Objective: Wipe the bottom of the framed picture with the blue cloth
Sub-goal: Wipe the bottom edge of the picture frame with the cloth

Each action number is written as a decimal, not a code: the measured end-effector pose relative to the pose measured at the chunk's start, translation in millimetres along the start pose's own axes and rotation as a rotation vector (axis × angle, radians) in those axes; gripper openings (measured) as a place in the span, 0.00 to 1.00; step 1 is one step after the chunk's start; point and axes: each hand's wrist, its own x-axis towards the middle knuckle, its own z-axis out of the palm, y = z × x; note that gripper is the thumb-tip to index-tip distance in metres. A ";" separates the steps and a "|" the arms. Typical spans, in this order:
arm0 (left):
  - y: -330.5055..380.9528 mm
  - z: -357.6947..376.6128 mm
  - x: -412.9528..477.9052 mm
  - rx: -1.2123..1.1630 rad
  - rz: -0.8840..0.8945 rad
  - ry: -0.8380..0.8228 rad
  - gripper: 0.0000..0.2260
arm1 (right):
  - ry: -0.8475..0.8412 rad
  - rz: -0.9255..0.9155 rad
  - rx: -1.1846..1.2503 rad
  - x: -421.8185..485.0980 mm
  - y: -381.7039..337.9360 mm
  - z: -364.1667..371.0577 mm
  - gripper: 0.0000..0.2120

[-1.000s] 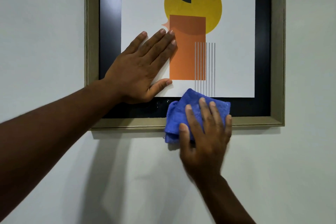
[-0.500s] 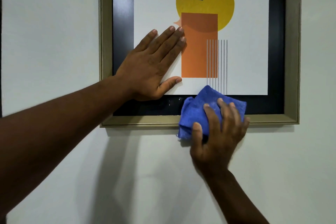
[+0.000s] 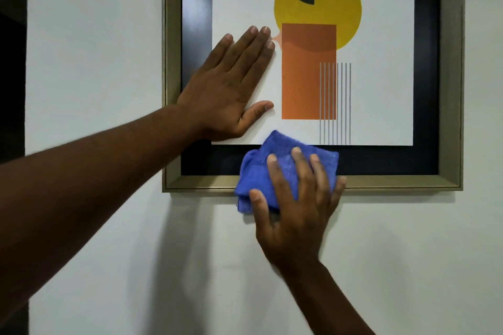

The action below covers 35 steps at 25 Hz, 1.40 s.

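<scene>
A framed picture (image 3: 394, 182) with a gold frame, black mat and an abstract yellow and orange print hangs on a white wall. My left hand (image 3: 231, 90) lies flat and open against the glass at the lower left of the print. A folded blue cloth (image 3: 283, 168) covers the bottom of the black mat and the lower frame rail, left of centre. My right hand (image 3: 296, 207) presses on the cloth with fingers spread, thumb at its lower left corner. The cloth's lower edge hangs just below the frame.
White wall (image 3: 95, 62) surrounds the frame on all sides. A dark opening or doorway edge (image 3: 12, 76) runs down the far left of the view. My two forearms cast soft shadows on the wall below the frame.
The view has shifted so the frame sits further right. Relative to the frame, the cloth and my right hand have slid slightly left along the bottom rail. My left hand stays flat on the glass.
</scene>
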 end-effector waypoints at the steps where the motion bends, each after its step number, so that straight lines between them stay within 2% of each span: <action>1: -0.6 -0.2 -1.0 -0.001 0.009 0.002 0.37 | -0.009 -0.075 0.008 -5.2 9.8 -2.8 0.23; 3: 0.1 1.3 -5.5 0.006 0.013 0.011 0.37 | 0.043 -0.057 0.013 -6.3 23.9 -5.1 0.22; 6: -1.6 2.7 -7.8 -0.002 0.008 0.025 0.36 | 0.095 0.162 -0.007 6.2 -6.0 9.1 0.22; 10: -2.3 3.2 -7.3 -0.006 0.013 0.025 0.36 | 0.071 -0.101 0.043 -7.0 13.8 2.9 0.19; 12: -0.7 4.1 -7.8 -0.001 0.007 0.032 0.36 | 0.132 -0.001 0.058 -0.2 16.7 5.0 0.18; 14: -1.3 3.5 -7.2 -0.007 0.008 0.034 0.36 | 0.143 0.144 0.047 7.6 -13.1 13.4 0.18; 16: -3.1 2.8 -7.7 -0.006 0.003 0.026 0.36 | 0.078 0.045 0.051 1.1 -30.3 14.4 0.19; 18: -2.6 2.8 -6.1 -0.008 0.014 0.020 0.36 | 0.040 -0.056 0.063 -5.2 -12.7 5.3 0.18; 22: -0.5 1.9 -7.3 -0.012 -0.002 0.018 0.36 | 0.089 0.143 0.062 6.5 -26.8 9.9 0.18; 24: -1.9 0.5 -6.8 -0.018 -0.002 0.012 0.36 | 0.051 0.065 0.066 1.4 -41.4 12.5 0.18; 26: -2.2 0.3 -6.3 -0.014 0.004 0.009 0.36 | 0.043 -0.045 0.104 -5.2 -23.1 6.1 0.17; 31: -0.4 2.1 -6.5 -0.002 -0.005 0.012 0.36 | 0.115 0.026 0.073 11.2 -20.0 9.2 0.14; 35: -1.0 1.2 -5.8 -0.014 -0.005 -0.006 0.37 | 0.074 -0.215 0.077 7.3 16.2 -9.9 0.13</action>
